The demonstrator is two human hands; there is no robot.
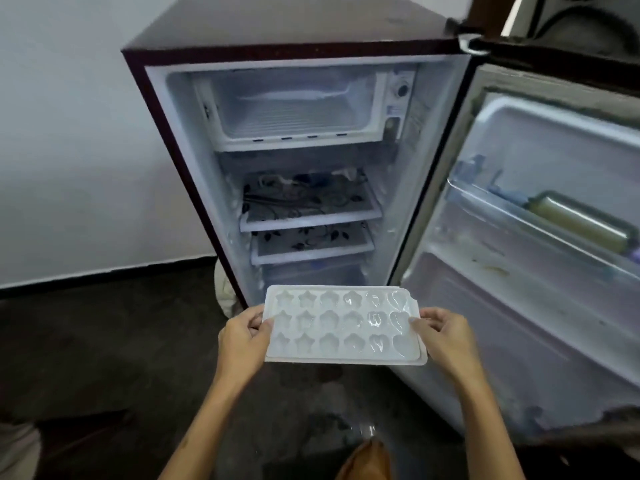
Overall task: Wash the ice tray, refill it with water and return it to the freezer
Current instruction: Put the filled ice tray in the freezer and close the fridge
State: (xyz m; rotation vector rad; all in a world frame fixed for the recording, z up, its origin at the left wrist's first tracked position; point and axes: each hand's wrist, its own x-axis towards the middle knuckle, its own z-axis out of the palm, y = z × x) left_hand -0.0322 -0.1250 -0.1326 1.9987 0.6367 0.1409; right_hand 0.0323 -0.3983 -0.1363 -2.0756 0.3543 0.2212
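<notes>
Your left hand [242,336] and right hand [441,336] pinch the short ends of the ice tray [344,327], held level between them, near the open fridge [298,161].

We see a dark floor [104,348] carrying the refrigerator [242,36], door open. Two patterned shelves [311,216] sit inside it below the freezer compartment [294,102]. The door rack [540,230] holds a yellowish bottle [581,223] lying on its side.

A home: small open fridge [298,161] against plain wall [69,133].
</notes>
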